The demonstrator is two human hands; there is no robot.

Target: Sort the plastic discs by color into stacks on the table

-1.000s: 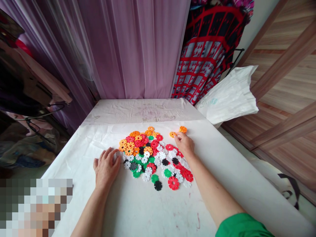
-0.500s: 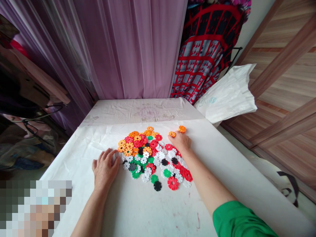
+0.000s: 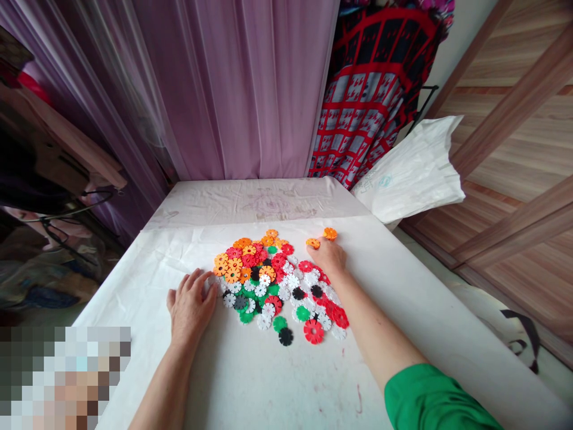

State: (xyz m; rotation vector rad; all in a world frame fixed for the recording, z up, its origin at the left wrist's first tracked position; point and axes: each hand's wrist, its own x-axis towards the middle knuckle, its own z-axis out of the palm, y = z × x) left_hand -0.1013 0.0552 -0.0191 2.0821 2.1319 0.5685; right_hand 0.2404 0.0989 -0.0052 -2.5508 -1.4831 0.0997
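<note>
A heap of flower-shaped plastic snowflake discs [image 3: 261,291] in orange, red, white, green and black lies mid-table. Flat on the table at the heap's left edge rests my left hand [image 3: 191,301], open, its fingers apart and its thumb next to white discs. On the far right side, my right hand [image 3: 329,255] is closed at an orange snowflake disc [image 3: 313,243] by its thumb; its other fingers are mostly hidden. Another orange disc [image 3: 330,233] shows just beyond its knuckles. Nearest me are a black disc [image 3: 285,337] and a larger red disc [image 3: 313,332].
The discs lie on a white-covered table [image 3: 268,388] with stains near the front. A white bag [image 3: 414,170] stands at the far right corner. Behind hang a purple curtain [image 3: 242,89] and red-black patterned cloth [image 3: 353,119]. Clothes on a rack [image 3: 58,137] are at left.
</note>
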